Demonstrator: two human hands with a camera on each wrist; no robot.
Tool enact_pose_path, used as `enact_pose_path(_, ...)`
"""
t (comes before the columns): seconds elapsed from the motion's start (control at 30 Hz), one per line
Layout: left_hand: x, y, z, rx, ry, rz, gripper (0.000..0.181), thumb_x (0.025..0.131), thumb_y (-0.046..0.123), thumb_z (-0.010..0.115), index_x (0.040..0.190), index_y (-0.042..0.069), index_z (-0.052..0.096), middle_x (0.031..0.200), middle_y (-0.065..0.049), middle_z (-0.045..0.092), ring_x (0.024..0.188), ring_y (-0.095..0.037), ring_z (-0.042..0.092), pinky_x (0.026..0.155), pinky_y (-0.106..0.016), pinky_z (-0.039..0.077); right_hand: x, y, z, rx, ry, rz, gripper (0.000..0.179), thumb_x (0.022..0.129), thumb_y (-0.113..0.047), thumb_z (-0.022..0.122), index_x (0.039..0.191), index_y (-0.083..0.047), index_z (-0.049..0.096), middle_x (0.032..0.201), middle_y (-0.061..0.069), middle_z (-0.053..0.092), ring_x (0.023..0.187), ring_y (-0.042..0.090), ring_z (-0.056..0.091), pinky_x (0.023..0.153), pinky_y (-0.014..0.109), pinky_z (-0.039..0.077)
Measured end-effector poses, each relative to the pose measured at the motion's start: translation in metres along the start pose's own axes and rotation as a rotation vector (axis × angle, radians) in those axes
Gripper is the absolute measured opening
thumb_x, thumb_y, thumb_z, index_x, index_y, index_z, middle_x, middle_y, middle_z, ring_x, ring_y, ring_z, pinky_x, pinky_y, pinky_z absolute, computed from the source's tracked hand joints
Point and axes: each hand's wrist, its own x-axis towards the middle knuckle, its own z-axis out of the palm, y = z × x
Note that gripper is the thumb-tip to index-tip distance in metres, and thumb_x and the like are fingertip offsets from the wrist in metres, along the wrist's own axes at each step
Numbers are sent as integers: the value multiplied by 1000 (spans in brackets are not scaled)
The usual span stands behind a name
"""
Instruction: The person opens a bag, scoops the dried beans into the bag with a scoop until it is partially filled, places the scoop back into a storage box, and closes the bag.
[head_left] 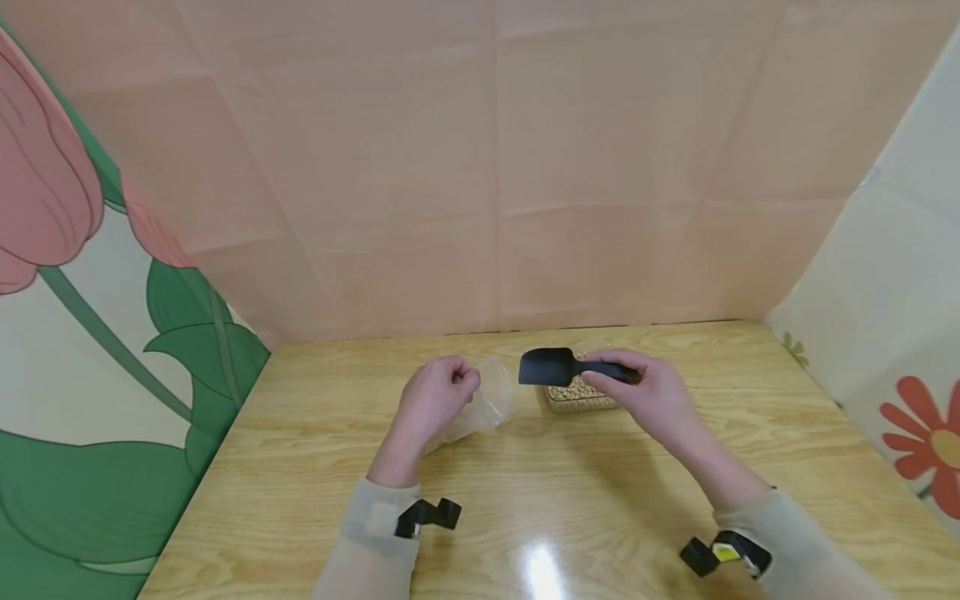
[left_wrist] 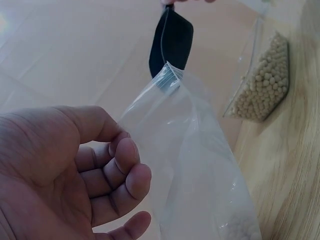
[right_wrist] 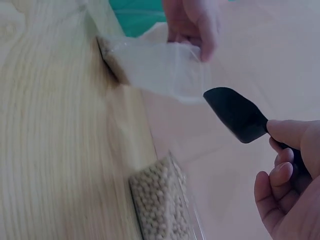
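Observation:
My left hand (head_left: 437,392) pinches the top edge of a clear zip bag (left_wrist: 175,140) between thumb and forefinger. Some pale pellets (left_wrist: 242,226) lie at the bag's bottom, which rests on the table. In my right hand (head_left: 651,393) is the handle of a black scoop (head_left: 547,367), its blade pointing left toward the bag's mouth. From the left wrist view the blade's tip overlaps the bag's zip edge; the right wrist view shows it close beside the mouth. Below the scoop stands a clear box (right_wrist: 162,200) filled with round beige pellets, partly hidden by the right hand.
The wooden table (head_left: 300,500) reaches back to a pink cloth wall (head_left: 495,167). A flower-printed panel (head_left: 75,358) borders the left side, and a white panel (head_left: 900,292) with a red flower borders the right. Each wrist carries a black camera mount (head_left: 427,515).

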Motion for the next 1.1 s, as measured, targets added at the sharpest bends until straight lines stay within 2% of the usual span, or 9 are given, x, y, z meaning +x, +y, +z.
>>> enact_pose_path(0.13, 0, 0, 0, -4, -1, -2, 23, 107, 17, 61, 87, 15, 72, 75, 3, 68, 60, -17, 52, 63, -36, 43, 0, 7, -14, -19, 21, 42, 49, 99, -49, 82, 136, -17, 79, 137, 13, 74, 96, 17, 67, 69, 27, 54)
enact_pose_path(0.3, 0, -1, -1, -9, 0, 5, 23, 107, 17, 60, 87, 15, 72, 76, 3, 67, 60, -17, 51, 63, -36, 44, 0, 12, -31, -63, 30, 76, 54, 99, -54, 80, 138, -17, 78, 138, 16, 72, 94, 18, 66, 67, 29, 53)
enact_pose_path(0.47, -1, -2, -1, -14, -5, 9, 23, 107, 18, 60, 87, 15, 72, 76, 3, 68, 60, -17, 51, 62, -35, 44, 2, 20, -46, -114, 38, 72, 54, 100, -55, 79, 138, -16, 77, 134, 18, 73, 77, 20, 58, 58, 33, 46)
enact_pose_path(0.57, 0, -2, -1, -17, -7, 9, 24, 107, 18, 60, 87, 14, 72, 76, 2, 68, 60, -17, 52, 61, -35, 44, 5, 25, -53, -158, 49, 47, 51, 101, -54, 79, 136, -16, 79, 131, 18, 75, 79, 19, 61, 60, 32, 48)
enact_pose_path(0.63, 0, -2, -2, -18, -8, 9, 24, 107, 17, 60, 87, 14, 72, 76, 2, 67, 60, -17, 51, 61, -35, 43, 6, 29, -56, -189, 53, 33, 49, 101, -53, 79, 135, -16, 79, 131, 17, 76, 87, 20, 65, 63, 31, 50)
enact_pose_path(0.7, 0, -2, -2, -20, -11, 7, 24, 107, 17, 60, 87, 14, 72, 76, 2, 67, 60, -17, 51, 60, -35, 43, 8, 33, -60, -213, 52, 27, 48, 102, -52, 79, 133, -16, 80, 130, 17, 76, 91, 21, 66, 66, 31, 51)
enact_pose_path(0.93, 0, -1, -2, -26, -15, 8, 24, 109, 18, 60, 88, 14, 72, 77, 2, 68, 60, -17, 51, 60, -35, 43, 14, 46, -71, -242, 14, 47, 46, 103, -48, 78, 135, -15, 78, 129, 19, 76, 78, 23, 61, 60, 35, 46)
enact_pose_path(1.1, 0, -1, -2, -21, -13, 11, 24, 108, 18, 60, 88, 14, 72, 76, 2, 68, 60, -17, 51, 60, -35, 43, 18, 54, -78, -274, -11, 63, 51, 104, -51, 77, 138, -13, 77, 132, 21, 74, 80, 23, 61, 61, 35, 46)
